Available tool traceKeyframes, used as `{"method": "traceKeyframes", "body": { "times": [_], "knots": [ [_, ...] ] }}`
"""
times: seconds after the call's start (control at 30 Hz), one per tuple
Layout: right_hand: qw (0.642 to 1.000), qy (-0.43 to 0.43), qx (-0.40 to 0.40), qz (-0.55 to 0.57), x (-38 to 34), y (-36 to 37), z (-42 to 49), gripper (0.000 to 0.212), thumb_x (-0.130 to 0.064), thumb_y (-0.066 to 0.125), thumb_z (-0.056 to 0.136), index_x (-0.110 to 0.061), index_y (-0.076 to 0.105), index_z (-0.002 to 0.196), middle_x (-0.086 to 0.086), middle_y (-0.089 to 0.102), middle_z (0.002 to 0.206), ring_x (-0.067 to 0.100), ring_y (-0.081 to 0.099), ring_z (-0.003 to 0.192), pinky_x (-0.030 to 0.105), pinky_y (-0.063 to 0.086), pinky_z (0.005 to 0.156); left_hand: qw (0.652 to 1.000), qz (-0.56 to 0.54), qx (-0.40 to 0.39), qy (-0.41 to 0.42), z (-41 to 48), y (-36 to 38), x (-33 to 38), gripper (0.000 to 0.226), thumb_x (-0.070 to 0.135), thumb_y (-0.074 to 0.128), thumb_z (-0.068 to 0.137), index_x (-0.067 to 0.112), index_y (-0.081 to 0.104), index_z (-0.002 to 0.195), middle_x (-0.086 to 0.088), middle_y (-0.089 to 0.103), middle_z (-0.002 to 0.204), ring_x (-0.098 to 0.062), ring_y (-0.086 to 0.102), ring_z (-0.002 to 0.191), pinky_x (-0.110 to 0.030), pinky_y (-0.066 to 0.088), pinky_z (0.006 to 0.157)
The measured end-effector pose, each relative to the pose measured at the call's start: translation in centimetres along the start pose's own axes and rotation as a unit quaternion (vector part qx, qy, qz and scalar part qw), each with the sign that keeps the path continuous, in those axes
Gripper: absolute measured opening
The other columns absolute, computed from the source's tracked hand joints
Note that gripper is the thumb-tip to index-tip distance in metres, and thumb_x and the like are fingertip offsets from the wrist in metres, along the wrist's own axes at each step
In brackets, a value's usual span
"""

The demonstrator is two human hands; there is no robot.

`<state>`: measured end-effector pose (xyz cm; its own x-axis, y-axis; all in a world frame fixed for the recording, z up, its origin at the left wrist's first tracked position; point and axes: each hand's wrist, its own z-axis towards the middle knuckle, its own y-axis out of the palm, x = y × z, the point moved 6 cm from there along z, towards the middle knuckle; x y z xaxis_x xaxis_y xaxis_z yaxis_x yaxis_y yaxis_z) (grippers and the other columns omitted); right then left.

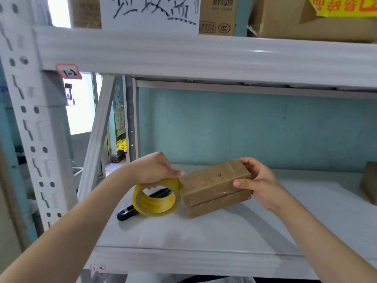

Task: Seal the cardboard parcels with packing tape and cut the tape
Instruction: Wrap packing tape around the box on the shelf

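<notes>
The person stood at a white metal shelf (pixel 204 237) with both arms stretched out. The two hands were apart, one at each end of a small brown cardboard parcel (pixel 216 186).

The left hand (pixel 155 170) held a roll of yellow tape (pixel 157 201) from the top. Its fingers were curled through the hole of the roll, and the thumb lay along the top and pointed at the parcel. The roll stood on its edge and touched the left end of the parcel.

The right hand (pixel 259 184) gripped the right end of the parcel, with the thumb on the front and the fingers curled over the top. The parcel was tilted, with the right end higher than the left. Its low left corner was down at the shelf board. The parcel looked shiny, and a long line ran along its front side.

A black tool (pixel 130 212) lay flat on the shelf behind the roll, and the roll hid part of it. I could not tell what kind of tool it was.

Far off at the right edge of the shelf sat another brown parcel (pixel 369 184), only partly in sight. On the shelf above stood big cardboard boxes (pixel 306 19) and a white paper (pixel 151 15) with black writing on it. A small label (pixel 69 71) on the post read "1-2".
</notes>
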<state>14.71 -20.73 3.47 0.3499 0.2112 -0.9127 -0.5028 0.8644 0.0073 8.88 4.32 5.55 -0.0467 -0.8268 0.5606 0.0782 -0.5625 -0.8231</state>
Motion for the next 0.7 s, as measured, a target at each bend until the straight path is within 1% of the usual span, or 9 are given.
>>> {"method": "traceKeyframes", "body": {
  "times": [0.07,0.13,0.2,0.27,0.37,0.43,0.5,0.63,0.7],
  "knots": [
    [0.999,0.007,0.016,0.029,0.6,-0.1,-0.1,0.051,0.015,0.065,0.054,-0.007,0.056,0.099,0.007,0.063,0.088,0.006,0.065,0.07,0.018,0.053,0.064,1.0,0.015,0.008,-0.01,0.2,0.3,0.0,0.057,0.059,0.061,0.077,0.017,0.044,0.041,0.001,0.046,0.035,-0.017,0.043,0.031,-0.012,0.035,0.037],
    [0.999,0.016,0.024,0.041,1.3,-0.4,-0.4,0.05,0.019,0.062,0.057,-0.004,0.055,0.1,0.01,0.062,0.089,0.008,0.065,0.069,0.019,0.054,0.064,0.999,0.037,0.011,-0.015,0.4,0.8,0.1,0.059,0.061,0.06,0.076,0.016,0.042,0.042,0.001,0.045,0.034,-0.016,0.043,0.03,-0.012,0.034,0.036],
    [0.998,0.031,0.021,0.047,2.2,-0.7,-0.9,0.047,0.023,0.059,0.06,-0.003,0.055,0.099,0.011,0.062,0.089,0.009,0.066,0.068,0.019,0.054,0.063,0.998,0.062,0.006,-0.02,0.5,1.7,0.0,0.06,0.063,0.059,0.076,0.017,0.038,0.044,0.004,0.041,0.035,-0.012,0.04,0.031,-0.016,0.034,0.039],
    [0.997,0.051,0.018,0.051,2.9,-1.0,-1.4,0.045,0.023,0.059,0.061,-0.003,0.055,0.098,0.012,0.063,0.088,0.01,0.066,0.067,0.02,0.054,0.061,0.998,0.063,-0.005,-0.023,0.6,2.7,-0.1,0.062,0.063,0.06,0.076,0.018,0.033,0.044,0.006,0.036,0.036,-0.011,0.036,0.033,-0.021,0.032,0.045],
    [0.996,0.067,0.022,0.055,3.6,-1.4,-1.7,0.043,0.024,0.058,0.064,-0.003,0.055,0.098,0.012,0.063,0.087,0.011,0.067,0.066,0.021,0.054,0.058,0.998,0.054,-0.01,-0.024,0.6,3.3,0.1,0.062,0.06,0.061,0.077,0.018,0.032,0.044,0.007,0.035,0.034,-0.012,0.035,0.032,-0.02,0.029,0.043],
    [0.996,0.066,0.025,0.057,3.9,-1.7,-1.8,0.044,0.023,0.059,0.062,-0.004,0.055,0.097,0.011,0.063,0.086,0.011,0.067,0.065,0.021,0.055,0.058,0.998,0.058,-0.013,-0.023,0.6,3.2,0.4,0.062,0.059,0.061,0.078,0.018,0.032,0.043,0.007,0.035,0.034,-0.012,0.034,0.032,-0.019,0.029,0.041],
    [0.996,0.065,0.026,0.062,4.1,-1.8,-1.8,0.047,0.017,0.063,0.056,-0.004,0.056,0.097,0.01,0.064,0.085,0.012,0.067,0.066,0.022,0.055,0.058,0.998,0.063,-0.016,-0.021,0.5,3.1,0.7,0.062,0.058,0.061,0.079,0.018,0.032,0.043,0.007,0.034,0.032,-0.011,0.034,0.031,-0.02,0.03,0.04],
    [0.996,0.068,0.025,0.055,4.8,-1.9,-1.9,0.053,0.011,0.068,0.05,-0.004,0.055,0.099,0.009,0.065,0.086,0.012,0.067,0.069,0.023,0.054,0.059,0.995,0.087,-0.018,-0.032,0.4,2.6,1.2,0.06,0.057,0.062,0.079,0.017,0.034,0.043,0.006,0.034,0.031,-0.009,0.033,0.028,-0.024,0.033,0.049],
    [0.997,0.066,0.02,0.042,5.0,-2.0,-1.9,0.056,0.009,0.071,0.049,-0.004,0.055,0.101,0.01,0.065,0.089,0.013,0.067,0.073,0.023,0.055,0.062,0.994,0.106,-0.016,-0.037,0.3,2.1,1.6,0.059,0.058,0.063,0.077,0.015,0.038,0.046,0.005,0.037,0.033,-0.01,0.034,0.027,-0.022,0.034,0.047]
  ]
}}
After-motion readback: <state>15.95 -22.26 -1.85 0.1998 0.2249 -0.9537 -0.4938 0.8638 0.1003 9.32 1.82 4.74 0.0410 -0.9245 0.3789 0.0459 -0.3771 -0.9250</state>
